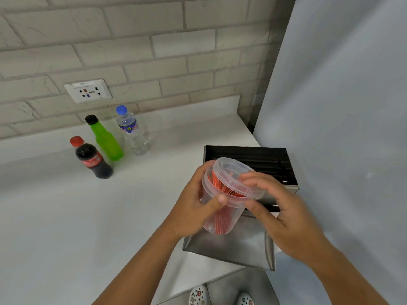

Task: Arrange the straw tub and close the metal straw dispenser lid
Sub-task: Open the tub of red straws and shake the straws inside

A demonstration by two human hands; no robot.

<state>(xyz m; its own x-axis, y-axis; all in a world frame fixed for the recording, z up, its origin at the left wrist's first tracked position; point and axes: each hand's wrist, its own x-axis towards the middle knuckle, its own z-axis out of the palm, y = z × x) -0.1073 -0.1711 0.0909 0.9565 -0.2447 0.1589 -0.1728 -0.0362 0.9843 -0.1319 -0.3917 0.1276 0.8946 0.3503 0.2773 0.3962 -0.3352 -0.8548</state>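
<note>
A clear plastic straw tub [222, 216] with red-and-white straws inside is held in the air above the dispenser. My left hand [193, 205] grips the tub's side. My right hand [279, 208] holds the clear tub lid [233, 177], tilted over the tub's mouth and touching its rim on the right. The metal straw dispenser [264, 164] stands open at the counter's right end, with dark straws lying in it. Its steel lid [233, 247] hangs folded down toward me, below the tub.
Three bottles stand near the brick wall on the white counter [88, 216]: a cola bottle [93, 158], a green bottle [105, 139] and a water bottle [132, 130]. A wall socket [88, 90] is above them. A grey panel [341, 106] bounds the right side.
</note>
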